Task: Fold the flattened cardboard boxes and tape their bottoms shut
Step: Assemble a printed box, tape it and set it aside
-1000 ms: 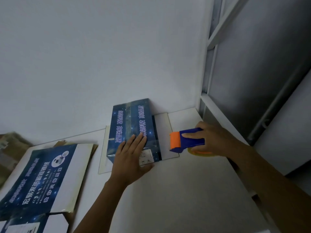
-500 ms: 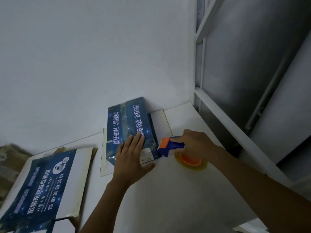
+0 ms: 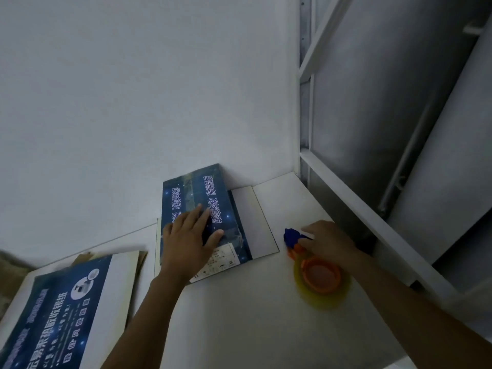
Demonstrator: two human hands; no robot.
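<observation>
Glossy printed cardboard on the box (image 3: 202, 206); smooth matt white on the table (image 3: 239, 320); blue and orange plastic on the tape dispenser (image 3: 291, 236), translucent yellowish tape roll (image 3: 328, 296).

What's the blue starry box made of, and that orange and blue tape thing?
The blue box looks like cardboard with a glossy print: crisp folded edges, plain pale flaps. The tape dispenser looks like hard plastic, smooth and bright blue and orange. Its tape roll seems a see-through yellowish film, though it is blurred.

box (image 3: 197, 187) against wall (image 3: 133, 102), likely dispenser (image 3: 318, 276) right
</observation>
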